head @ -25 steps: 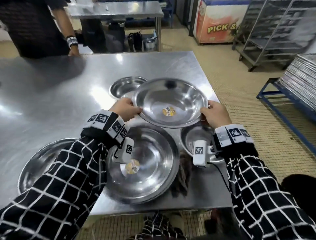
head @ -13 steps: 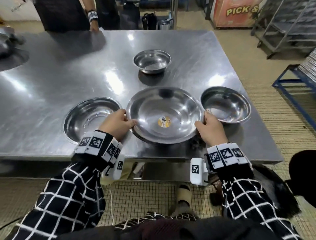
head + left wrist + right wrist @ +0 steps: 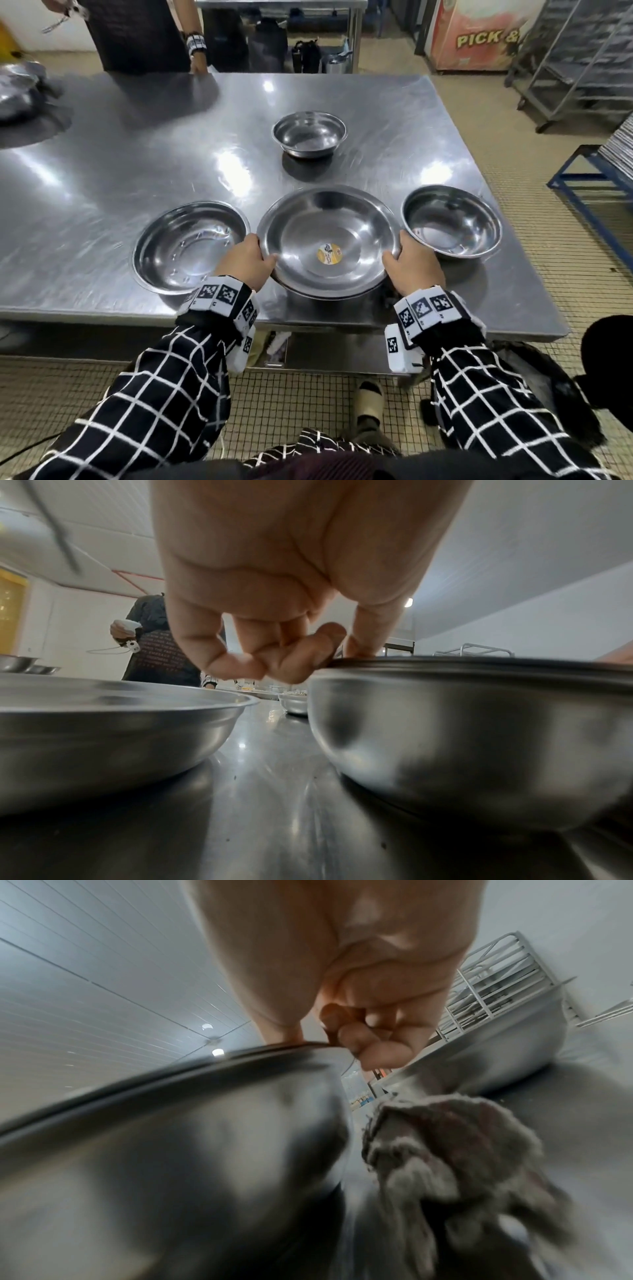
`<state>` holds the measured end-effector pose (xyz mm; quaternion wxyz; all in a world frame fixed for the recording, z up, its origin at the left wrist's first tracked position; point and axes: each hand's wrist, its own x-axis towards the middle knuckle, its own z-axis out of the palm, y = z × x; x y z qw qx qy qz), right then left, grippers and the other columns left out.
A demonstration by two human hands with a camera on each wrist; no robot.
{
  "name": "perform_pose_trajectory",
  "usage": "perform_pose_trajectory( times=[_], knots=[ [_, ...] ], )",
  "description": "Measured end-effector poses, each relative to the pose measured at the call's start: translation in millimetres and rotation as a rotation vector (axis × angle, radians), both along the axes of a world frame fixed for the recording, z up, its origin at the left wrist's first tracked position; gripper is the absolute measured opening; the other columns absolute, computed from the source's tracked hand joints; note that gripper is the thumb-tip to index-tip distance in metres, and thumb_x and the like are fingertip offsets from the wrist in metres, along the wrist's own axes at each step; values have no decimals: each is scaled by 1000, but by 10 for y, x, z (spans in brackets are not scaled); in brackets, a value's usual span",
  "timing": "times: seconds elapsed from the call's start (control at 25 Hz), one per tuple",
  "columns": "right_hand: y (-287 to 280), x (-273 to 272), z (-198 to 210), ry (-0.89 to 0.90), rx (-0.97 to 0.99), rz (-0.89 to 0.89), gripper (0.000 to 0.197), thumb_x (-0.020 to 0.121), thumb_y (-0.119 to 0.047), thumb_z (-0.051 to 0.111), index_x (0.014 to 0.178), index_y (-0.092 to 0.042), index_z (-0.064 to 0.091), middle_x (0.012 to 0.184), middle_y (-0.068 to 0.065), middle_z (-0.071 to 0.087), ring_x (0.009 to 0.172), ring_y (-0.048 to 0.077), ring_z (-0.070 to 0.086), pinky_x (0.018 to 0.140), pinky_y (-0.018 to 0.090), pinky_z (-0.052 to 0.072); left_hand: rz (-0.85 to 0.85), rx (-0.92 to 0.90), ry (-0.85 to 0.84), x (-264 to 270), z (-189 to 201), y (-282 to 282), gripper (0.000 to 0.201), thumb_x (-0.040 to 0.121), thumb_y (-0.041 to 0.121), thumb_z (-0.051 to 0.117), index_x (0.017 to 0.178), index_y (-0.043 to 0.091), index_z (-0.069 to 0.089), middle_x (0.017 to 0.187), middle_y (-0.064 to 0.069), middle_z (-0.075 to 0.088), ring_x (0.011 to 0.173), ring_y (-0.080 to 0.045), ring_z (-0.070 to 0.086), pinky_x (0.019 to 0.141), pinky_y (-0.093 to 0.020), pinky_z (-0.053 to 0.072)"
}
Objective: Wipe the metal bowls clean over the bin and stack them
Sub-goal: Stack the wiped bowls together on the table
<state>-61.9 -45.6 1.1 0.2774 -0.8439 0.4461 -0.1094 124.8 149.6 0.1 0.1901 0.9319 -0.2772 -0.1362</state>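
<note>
Steel table (image 3: pixel 102 192) now carries the big bowl (image 3: pixel 329 240), lowered since a second ago onto a stack near the front edge between two bowls; left hand (image 3: pixel 246 263) and right hand (image 3: pixel 416 263) pinch its rim. Left wrist view: fingers (image 3: pixel 240 661) curl under the rim, thumb on top. Right wrist view: the right hand (image 3: pixel 359 1020) pinches likewise, with a rag (image 3: pixel 455 1150) beside the bowl (image 3: pixel 171 1137).

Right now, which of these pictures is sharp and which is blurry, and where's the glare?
Head view: mostly sharp, with white ceiling-light glare patches on the steel table and straight edges bowed by the wide lens. Left wrist view: the stacked bowl and the left hand on its rim are fairly clear. Right wrist view: smeared; the bowl wall and a grey rag beside it are soft.
</note>
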Motion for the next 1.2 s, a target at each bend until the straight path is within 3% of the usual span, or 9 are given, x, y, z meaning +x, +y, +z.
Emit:
perform_pose_trajectory(
  times=[0.16, 0.32, 0.48, 0.6, 0.76, 0.88, 0.96, 1.08, 1.2],
  knots=[
    [-334, 250, 319, -204, 61, 71, 40, 93, -22, 46, 133, -18, 51, 101, 4, 62, 88, 21, 60, 84, 36, 49, 26, -68, -12, 201, 218, -171, 48, 91, 38, 52, 132, 12, 46, 108, -10, 66, 104, -28, 59, 88, -37, 47],
    [-853, 772, 398, -354, 270, 99, 39, 92, -14, 47, 129, -23, 56, 75, -6, 57, 53, 8, 48, 61, 31, 52, 26, -153, -141, 366, 526, -712, 39, 92, 31, 46, 129, 20, 47, 96, -4, 66, 95, -27, 60, 83, -37, 48],
    [-1367, 1336, 390, -377, 517, 60, 43, 88, -2, 43, 127, -13, 56, 65, 4, 54, 44, 17, 40, 46, 25, 42, 4, -156, -196, 648, 767, -1378, 35, 91, 29, 44, 123, 16, 49, 98, -7, 66, 95, -28, 60, 82, -39, 49],
    [-1687, 1622, 410, -347, 584, 28, 39, 87, 3, 41, 118, -12, 59, 67, 8, 52, 41, 17, 39, 35, 17, 37, 25, -65, -164, 912, 855, -1633, 35, 96, 28, 43, 127, 13, 48, 113, -9, 63, 96, -24, 57, 76, -31, 41],
    [-2018, 2146, 435, -166, 651, 60, 17, 94, -6, 42, 92, -15, 56, 71, 10, 54, 37, 16, 46, 43, 20, 41, 25, 95, -116, 1424, 699, -1883, 43, 98, 33, 43, 133, 9, 42, 125, -13, 57, 109, -29, 55, 76, -30, 35],
    [-2221, 2678, 397, -75, 621, 124, 13, 96, -12, 44, 103, -13, 55, 77, 7, 54, 42, 17, 54, 44, 22, 46, 30, 123, -47, 1922, 480, -2095, 51, 96, 40, 45, 135, 6, 40, 129, -16, 55, 115, -31, 53, 82, -32, 38],
    [-2347, 3016, 305, -10, 483, 185, 32, 89, -28, 52, 118, -16, 53, 90, 8, 59, 67, 23, 64, 61, 36, 55, 65, 111, 22, 2204, 383, -2215, 56, 94, 44, 49, 133, 4, 41, 127, -17, 56, 113, -31, 55, 78, -29, 36],
    [-2515, 3456, 103, 121, 277, 227, 53, 75, -50, 55, 119, -22, 47, 104, 9, 60, 92, 34, 66, 84, 50, 52, 137, 84, 161, 2671, 222, -2418, 59, 89, 49, 56, 121, 1, 49, 97, -11, 61, 89, -26, 57, 61, -25, 37],
    [-2559, 3706, 36, 167, 246, 163, 54, 84, -34, 62, 127, -9, 40, 102, 11, 55, 95, 32, 61, 86, 39, 49, 151, 100, 270, 3082, 37, -2600, 41, 87, 43, 61, 92, 3, 54, 75, -8, 56, 69, -21, 54, 48, -22, 39]
  ],
)
